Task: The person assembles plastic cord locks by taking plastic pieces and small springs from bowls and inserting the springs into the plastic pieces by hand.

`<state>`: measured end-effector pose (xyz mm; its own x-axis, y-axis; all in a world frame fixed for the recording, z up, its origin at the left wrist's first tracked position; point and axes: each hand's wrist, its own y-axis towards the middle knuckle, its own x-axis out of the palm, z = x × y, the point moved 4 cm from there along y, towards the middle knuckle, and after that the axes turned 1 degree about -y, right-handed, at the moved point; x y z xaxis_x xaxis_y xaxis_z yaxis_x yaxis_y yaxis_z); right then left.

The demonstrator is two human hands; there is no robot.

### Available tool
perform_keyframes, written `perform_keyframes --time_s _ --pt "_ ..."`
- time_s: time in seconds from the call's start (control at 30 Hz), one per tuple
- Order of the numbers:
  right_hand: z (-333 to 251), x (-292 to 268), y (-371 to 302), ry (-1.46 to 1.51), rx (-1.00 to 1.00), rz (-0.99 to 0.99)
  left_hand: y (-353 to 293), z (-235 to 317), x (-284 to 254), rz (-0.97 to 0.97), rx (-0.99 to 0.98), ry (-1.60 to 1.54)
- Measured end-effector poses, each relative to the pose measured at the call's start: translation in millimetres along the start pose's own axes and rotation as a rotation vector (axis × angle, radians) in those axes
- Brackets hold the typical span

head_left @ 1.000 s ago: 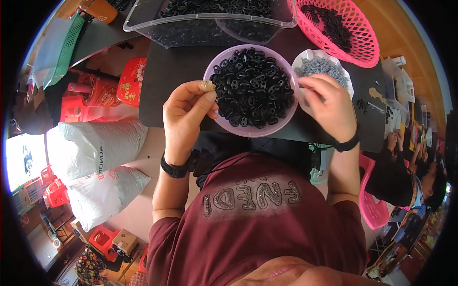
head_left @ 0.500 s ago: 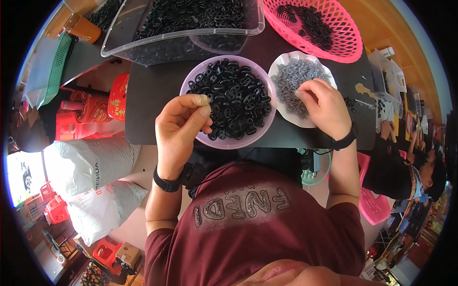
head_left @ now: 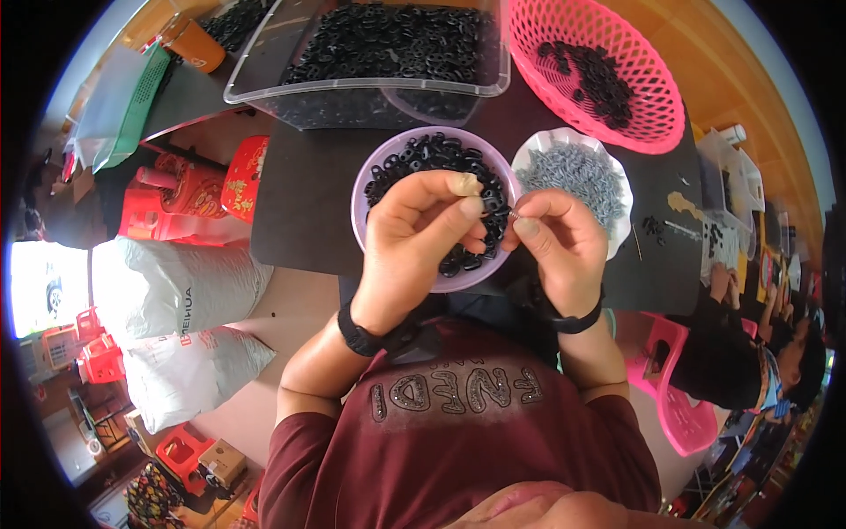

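My left hand (head_left: 410,234) is pinched shut above a lilac bowl (head_left: 359,207) heaped with small black oval pieces (head_left: 432,154) that have holes in them. Thumb and forefinger grip a small black piece (head_left: 496,212), mostly hidden by the fingers. Close on its right, my right hand (head_left: 568,247) pinches a tiny, thin grey piece, its tip meeting or almost meeting the black one. Beside the bowl stands a white scalloped dish (head_left: 625,216) full of small grey pieces (head_left: 577,181), which look like screws or springs.
Behind the bowl, a clear plastic bin (head_left: 370,106) contains many black pieces. A pink lattice basket (head_left: 663,115) with more black pieces is at the back right. Loose bits (head_left: 654,229) lie on the dark table (head_left: 300,203). White sacks (head_left: 203,282) stand left; other people work at right.
My right hand has left the grey pieces in the dish and come left to my left hand, a tiny grey piece between its fingertips. The view has shifted slightly.
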<state>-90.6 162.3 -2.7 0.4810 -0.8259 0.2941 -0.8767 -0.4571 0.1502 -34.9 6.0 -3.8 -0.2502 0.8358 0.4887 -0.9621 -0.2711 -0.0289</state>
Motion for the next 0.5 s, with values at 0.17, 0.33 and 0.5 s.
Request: perform_keyframes --time_s 0.17,0.33,0.5 --pt "3.5 15.2 -0.1 -0.106 -0.280 -0.006 -1.4 1.7 7.7 -0.024 0.042 -0.085" --pt "5.5 21.0 -1.2 -0.086 -0.320 0.018 -5.0 3.8 6.9 -0.002 0.105 -0.040" --pt "8.5 21.1 -0.6 -0.146 -0.346 0.036 -6.4 4.5 5.1 -0.004 0.131 0.017"
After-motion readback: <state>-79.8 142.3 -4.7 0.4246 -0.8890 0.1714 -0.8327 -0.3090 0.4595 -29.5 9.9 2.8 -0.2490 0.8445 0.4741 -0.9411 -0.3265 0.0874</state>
